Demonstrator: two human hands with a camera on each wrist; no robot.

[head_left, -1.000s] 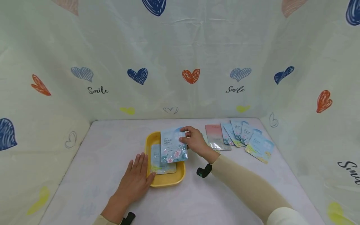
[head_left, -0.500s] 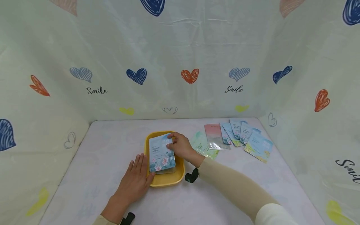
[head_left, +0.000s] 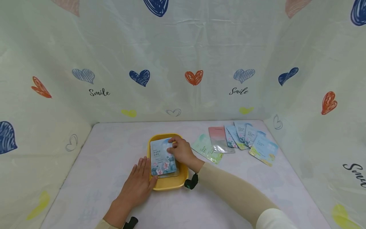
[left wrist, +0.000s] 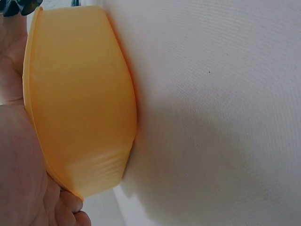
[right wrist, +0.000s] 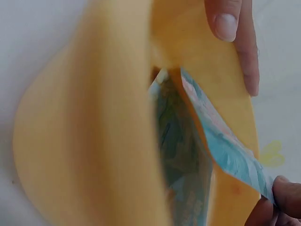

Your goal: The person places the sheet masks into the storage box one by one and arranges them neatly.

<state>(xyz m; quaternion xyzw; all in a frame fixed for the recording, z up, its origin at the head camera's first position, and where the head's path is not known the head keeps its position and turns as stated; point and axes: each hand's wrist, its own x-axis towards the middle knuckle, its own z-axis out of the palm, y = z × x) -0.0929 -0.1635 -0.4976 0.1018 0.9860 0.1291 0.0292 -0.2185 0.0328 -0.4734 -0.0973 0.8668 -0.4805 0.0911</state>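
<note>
Sachet (head_left: 162, 156) | right hand (head_left: 180, 152) grip pinching it (over yellow tray (head_left: 168, 183)) | left hand (head_left: 136, 185) flat, steadying tray

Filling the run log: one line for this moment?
right hand pinches blue sachet over yellow tray | left hand steadies tray

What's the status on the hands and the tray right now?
Right hand pinches blue sachet, lowering it onto another in yellow tray. Left hand flat against tray's left side. Nothing blocking; more sachets fanned out to the right.
</note>
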